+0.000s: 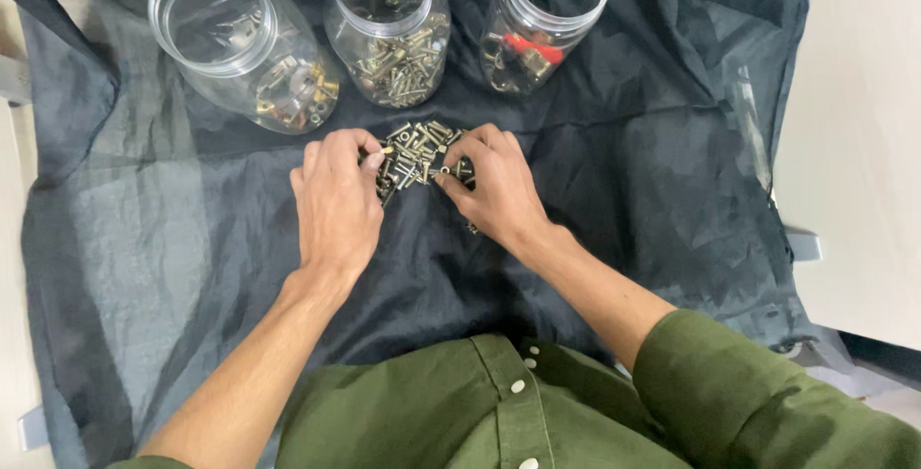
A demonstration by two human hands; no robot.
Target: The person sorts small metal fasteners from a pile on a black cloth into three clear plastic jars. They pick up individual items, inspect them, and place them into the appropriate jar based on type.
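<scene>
— Dark sheer cloth (pixel 595 172) covers our worktop (pixel 863 143), and the pile of screws and bolts (pixel 419 151) sits on it just above the middle of the frame. Where do our hands stand to it?

— One on each side. Our left hand (pixel 336 202) lies at the pile's lower left, fingertips curled together on a small brass-coloured piece at the pile's left edge. Our right hand (pixel 494 186) lies at its lower right, thumb and forefinger pinched on a piece at the right edge; which piece, we cannot tell.

— Which is nearer?

— Neither, as far as we can judge. Both touch the heap, and it spreads up and away from the fingertips, towards the top of the frame.

— Any long axis to the pieces?

— Mixed. The bolts lie every way across one another, so no single direction holds.

— And beyond the heap?

— Three clear open jars along the top edge: the left jar (pixel 240 42) tipped over with brass fittings inside, the middle jar (pixel 389 28) with screws like the pile's, directly above it, and the right jar (pixel 545 18) with parts that include something red.
</scene>
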